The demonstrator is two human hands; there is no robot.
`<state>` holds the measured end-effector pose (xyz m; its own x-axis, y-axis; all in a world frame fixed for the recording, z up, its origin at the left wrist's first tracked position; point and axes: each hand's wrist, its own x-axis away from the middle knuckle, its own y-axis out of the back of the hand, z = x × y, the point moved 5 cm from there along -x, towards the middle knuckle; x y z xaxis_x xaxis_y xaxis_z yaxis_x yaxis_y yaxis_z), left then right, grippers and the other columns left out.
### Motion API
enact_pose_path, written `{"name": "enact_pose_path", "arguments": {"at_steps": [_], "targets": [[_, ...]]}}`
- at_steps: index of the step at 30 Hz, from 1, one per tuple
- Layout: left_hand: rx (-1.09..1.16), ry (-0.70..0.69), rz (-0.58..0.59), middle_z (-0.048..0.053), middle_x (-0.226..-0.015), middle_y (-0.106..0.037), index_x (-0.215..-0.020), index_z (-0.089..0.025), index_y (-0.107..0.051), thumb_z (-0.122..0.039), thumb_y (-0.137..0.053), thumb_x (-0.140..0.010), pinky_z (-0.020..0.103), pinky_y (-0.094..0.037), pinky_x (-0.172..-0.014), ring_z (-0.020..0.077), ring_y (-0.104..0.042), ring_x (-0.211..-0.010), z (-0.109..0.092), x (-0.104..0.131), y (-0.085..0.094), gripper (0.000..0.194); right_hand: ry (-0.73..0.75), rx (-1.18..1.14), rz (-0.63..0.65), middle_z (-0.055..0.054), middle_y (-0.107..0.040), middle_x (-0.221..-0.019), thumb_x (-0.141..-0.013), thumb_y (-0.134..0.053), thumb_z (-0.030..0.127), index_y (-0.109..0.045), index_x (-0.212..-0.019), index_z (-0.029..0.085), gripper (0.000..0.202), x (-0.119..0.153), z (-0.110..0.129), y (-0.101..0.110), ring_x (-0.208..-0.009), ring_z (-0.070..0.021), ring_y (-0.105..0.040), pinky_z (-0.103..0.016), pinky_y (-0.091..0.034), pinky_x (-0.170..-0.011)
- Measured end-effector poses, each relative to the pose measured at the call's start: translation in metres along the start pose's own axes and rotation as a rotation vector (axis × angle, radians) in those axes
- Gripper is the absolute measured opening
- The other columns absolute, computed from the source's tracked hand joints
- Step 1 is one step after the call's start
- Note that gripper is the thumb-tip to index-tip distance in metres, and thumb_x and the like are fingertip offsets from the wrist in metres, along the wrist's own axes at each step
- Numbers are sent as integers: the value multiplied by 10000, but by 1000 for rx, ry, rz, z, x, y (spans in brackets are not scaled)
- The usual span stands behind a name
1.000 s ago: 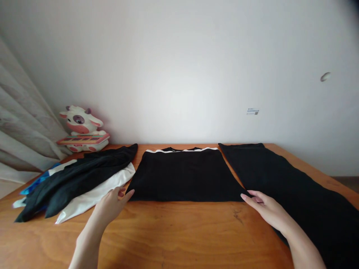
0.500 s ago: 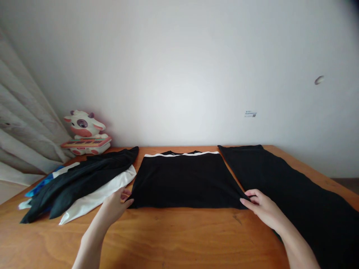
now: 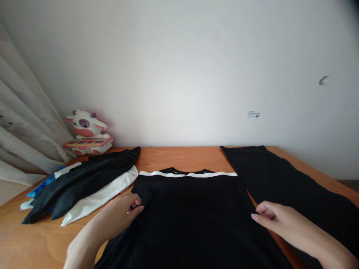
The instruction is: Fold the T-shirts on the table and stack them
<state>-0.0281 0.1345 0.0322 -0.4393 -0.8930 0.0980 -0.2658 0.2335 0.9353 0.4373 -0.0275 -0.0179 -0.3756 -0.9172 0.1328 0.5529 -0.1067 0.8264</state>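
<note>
A black shirt (image 3: 187,213) with a white band across its far end lies spread on the wooden table, running out of view at the near edge. Part of its neckline shows just past the band. Over its left edge is my left hand (image 3: 126,211), fingers curved and thumb apart, with nothing gripped. Beside the right edge hovers my right hand (image 3: 276,218), loosely bent with a gap between thumb and fingers, also holding nothing.
A second black garment (image 3: 286,179) lies flat on the right. To the left are heaped black, white and blue clothes (image 3: 92,183). Behind them, a cow toy keyboard (image 3: 89,136) stands near the curtain (image 3: 28,104). A white wall (image 3: 179,74) borders the table (image 3: 174,155).
The black shirt has come toward me, baring table beyond its white band. Both hands have let go of its near corners and now sit beside its sides.
</note>
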Motion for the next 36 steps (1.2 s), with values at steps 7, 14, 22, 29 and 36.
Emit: {"name": "enact_pose_path", "arguments": {"at_steps": [7,14,22,29,36], "targets": [[22,-24,-258,108,-1222,-723,-1115,-187,-669,-193,-406,-925,333,-472,-1028,230,-660,-1167,11,-129,-27,325,223,-79,-164,-67,-788,-1044,-770,-600,219,-725,-939,230,210,-128,55,-31,-989,-215,-733,-299,-524,-892],[-22,12,-376,143,-1256,-667,-1216,-150,-625,-180,-358,-947,395,-470,-1037,265,-645,-1144,28,-130,-71,379,293,-89,-409,-68,-725,-1121,-790,-510,240,-667,-1070,236,321,-133,37,-75,-1044,-236,-666,-362,-502,-932],[40,-30,-647,85,-961,-631,-957,-181,-701,-253,-481,-855,326,-552,-800,233,-681,-862,43,-124,-59,253,309,-5,-592,-48,-611,-901,-767,-553,286,-647,-786,226,114,-131,34,-69,-765,-197,-592,-327,-488,-752],[57,39,-658,73,-948,-663,-1012,-198,-725,-259,-474,-881,314,-551,-822,214,-678,-838,51,-134,-61,290,268,-33,-678,-56,-638,-942,-841,-538,303,-664,-905,211,169,-125,39,-66,-681,-167,-588,-309,-500,-728],[-31,48,-613,152,-1131,-672,-1171,-142,-688,-304,-471,-934,387,-518,-984,276,-671,-1070,39,-159,-57,360,132,101,-638,-134,-648,-1109,-874,-550,283,-638,-1117,159,287,-140,43,-68,-921,-239,-648,-326,-489,-751]]}}
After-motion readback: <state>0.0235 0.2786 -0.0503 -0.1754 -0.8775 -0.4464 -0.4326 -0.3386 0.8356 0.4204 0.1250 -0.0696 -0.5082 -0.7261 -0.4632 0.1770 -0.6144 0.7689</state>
